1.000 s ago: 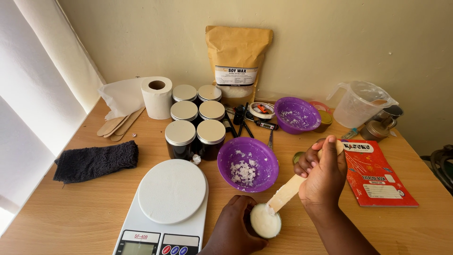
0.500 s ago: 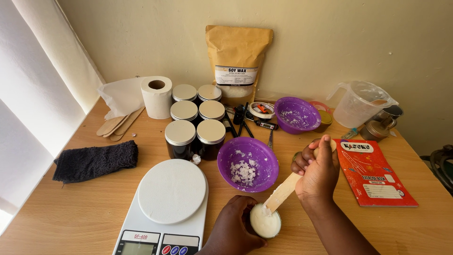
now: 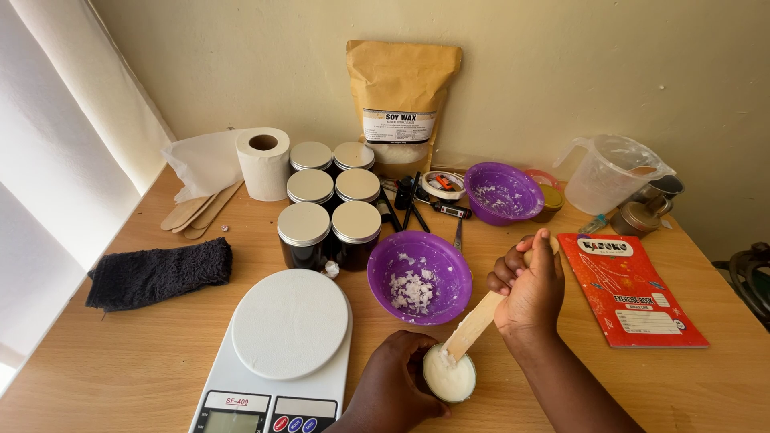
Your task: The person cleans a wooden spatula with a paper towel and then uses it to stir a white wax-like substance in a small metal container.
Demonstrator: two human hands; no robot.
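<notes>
Home craft table (image 3: 120, 353): wax bag (image 3: 401, 96), lidded jars (image 3: 329, 212), kitchen scale (image 3: 281, 353).

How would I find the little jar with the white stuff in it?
Start at the white kitchen scale at the near edge of the wooden table. Just right of it, the left hand cups a small jar. Unlike the lidded dark jars behind, it is open, with a wooden stick dipped in.

Wooden table (image 3: 120, 377) bears scale (image 3: 281, 353), black cloth (image 3: 158, 273), purple bowl (image 3: 419, 277), red notebook (image 3: 630, 289).
</notes>
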